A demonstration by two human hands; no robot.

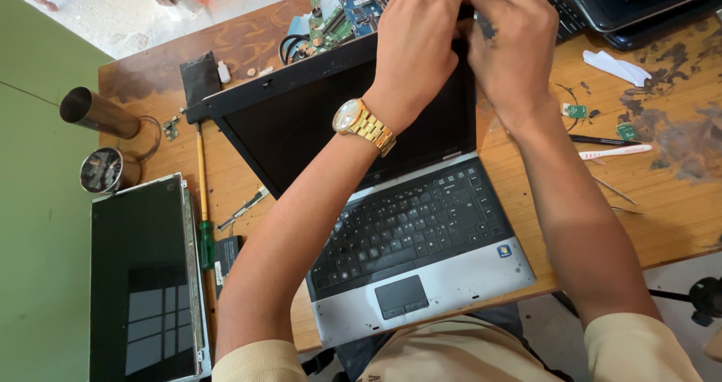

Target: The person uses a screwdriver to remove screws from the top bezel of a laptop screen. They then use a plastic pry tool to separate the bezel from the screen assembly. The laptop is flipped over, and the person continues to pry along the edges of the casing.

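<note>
Laptop (398,201) lies diag, lid edge far-right, both hands' fingers (421,13) pinching lid's top corner.

Bright even daylight, soft shadows under the arms, faint window glare on loose screen panel (143,277), sharp focus

Matt black plastic laptop bezel (331,62) w/ silvery palmrest, glossy loose screen panel (143,277), scuffed stained wood table (677,194), shiny gold metal watch (363,125)

Both hands, left hand (417,40) & right hand (511,40), grip laptop (406,224) lid's top edge.
</note>
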